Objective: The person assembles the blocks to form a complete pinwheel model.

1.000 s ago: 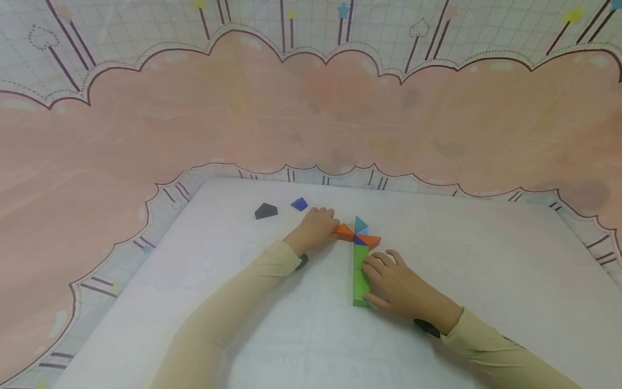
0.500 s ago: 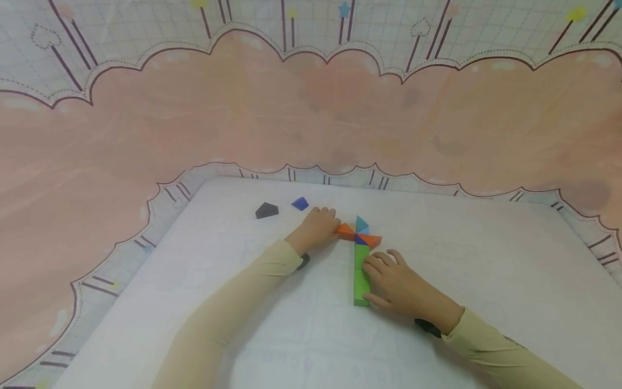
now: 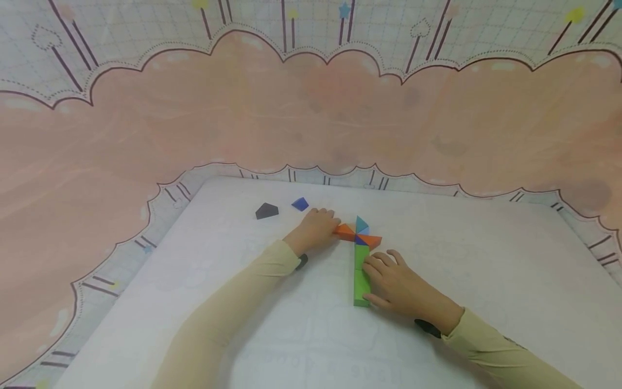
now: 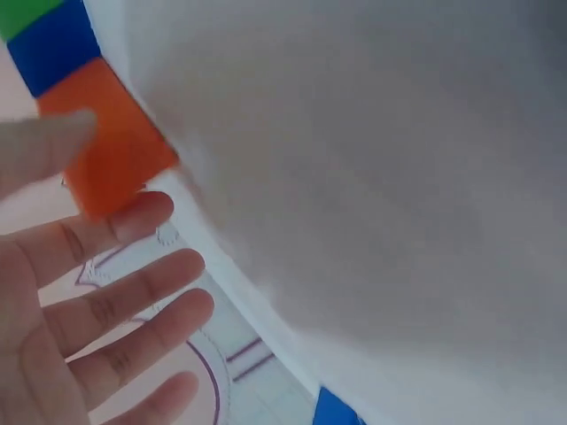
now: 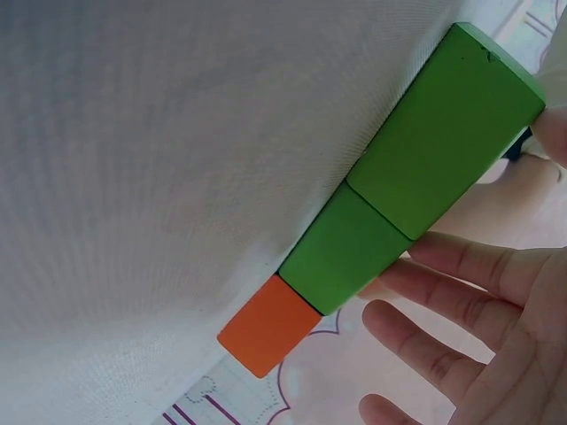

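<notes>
Colored blocks lie joined on the white table in a pinwheel shape. Two green blocks, a nearer one and a farther one, form the stem. Above them meet a dark blue block, a right orange block, a teal triangle and a left orange block. My left hand pinches the left orange block between thumb and index finger; its other fingers extend past it. Along the stem's right side, my right hand touches the green blocks with fairly straight fingertips and thumb.
A black five-sided block and a loose blue block lie toward the back left of the white tabletop. Behind the table's far edge hangs a patterned pink cloth.
</notes>
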A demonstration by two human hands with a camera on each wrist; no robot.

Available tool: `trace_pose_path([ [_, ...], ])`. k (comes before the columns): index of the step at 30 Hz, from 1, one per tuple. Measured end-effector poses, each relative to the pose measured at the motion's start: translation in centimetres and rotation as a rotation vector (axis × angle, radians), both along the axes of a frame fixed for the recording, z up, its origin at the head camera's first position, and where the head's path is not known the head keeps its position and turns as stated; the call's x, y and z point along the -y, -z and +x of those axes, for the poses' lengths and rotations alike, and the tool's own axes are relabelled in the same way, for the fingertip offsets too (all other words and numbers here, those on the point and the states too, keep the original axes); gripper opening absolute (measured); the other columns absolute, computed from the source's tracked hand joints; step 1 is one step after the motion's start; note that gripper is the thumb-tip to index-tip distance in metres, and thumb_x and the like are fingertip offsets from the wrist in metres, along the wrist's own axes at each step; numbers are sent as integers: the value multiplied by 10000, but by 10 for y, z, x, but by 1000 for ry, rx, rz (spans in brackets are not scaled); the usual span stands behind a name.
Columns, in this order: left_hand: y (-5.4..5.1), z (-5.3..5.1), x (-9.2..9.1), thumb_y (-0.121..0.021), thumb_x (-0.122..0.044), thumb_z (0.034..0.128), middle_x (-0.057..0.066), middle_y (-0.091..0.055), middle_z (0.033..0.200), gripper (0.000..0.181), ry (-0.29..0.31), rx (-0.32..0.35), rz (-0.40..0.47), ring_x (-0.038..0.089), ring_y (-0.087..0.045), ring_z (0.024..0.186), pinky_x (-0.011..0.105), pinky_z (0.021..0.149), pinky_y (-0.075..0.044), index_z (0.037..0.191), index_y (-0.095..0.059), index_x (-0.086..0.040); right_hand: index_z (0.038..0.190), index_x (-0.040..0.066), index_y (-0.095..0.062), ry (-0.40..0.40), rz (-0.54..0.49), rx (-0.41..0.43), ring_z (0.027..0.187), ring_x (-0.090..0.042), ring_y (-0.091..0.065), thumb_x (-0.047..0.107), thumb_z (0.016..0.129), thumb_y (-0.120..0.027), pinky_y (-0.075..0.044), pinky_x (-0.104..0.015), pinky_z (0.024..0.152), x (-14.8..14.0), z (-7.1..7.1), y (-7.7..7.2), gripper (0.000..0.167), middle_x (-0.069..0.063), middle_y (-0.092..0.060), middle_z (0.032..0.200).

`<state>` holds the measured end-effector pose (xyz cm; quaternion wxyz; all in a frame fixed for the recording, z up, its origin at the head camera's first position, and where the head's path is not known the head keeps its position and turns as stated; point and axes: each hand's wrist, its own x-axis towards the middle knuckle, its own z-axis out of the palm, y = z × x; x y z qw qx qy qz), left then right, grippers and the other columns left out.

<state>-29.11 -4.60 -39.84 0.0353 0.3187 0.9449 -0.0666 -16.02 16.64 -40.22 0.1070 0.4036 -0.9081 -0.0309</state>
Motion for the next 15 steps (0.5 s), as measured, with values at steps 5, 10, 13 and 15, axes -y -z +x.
trace_pose_path([
  [5,-2,-5,20,-525,-381,935,62,-593,1102,383,-16,-9,34,217,-552,1006,389,931,-436,1218,-551,-124,1231,52,-532,8,13,13,1172,-276,-494,488,876,-571,-378,-537,987,1,1,-1,563,-91,-572,1228],
  [10,-10,-6,49,-537,-324,932,87,-583,1139,374,-63,-38,117,246,-541,1053,418,958,-420,1242,-534,-115,1223,53,-534,2,12,-3,1168,-271,-494,477,877,-574,-378,-531,987,0,1,1,549,-87,-573,1221],
  [13,-14,-8,65,-557,-300,926,103,-578,1171,384,-96,-46,136,266,-533,1082,432,976,-407,1254,-531,-101,1212,49,-538,-8,3,-19,1159,-271,-498,469,867,-591,-381,-529,981,0,0,2,546,-88,-576,1210],
  [15,-16,-11,74,-558,-282,929,113,-578,1168,386,-105,-56,136,275,-536,1076,437,979,-408,1262,-529,-89,1207,46,-539,-13,0,-24,1154,-272,-499,465,863,-598,-383,-529,977,-1,0,3,546,-90,-576,1205],
])
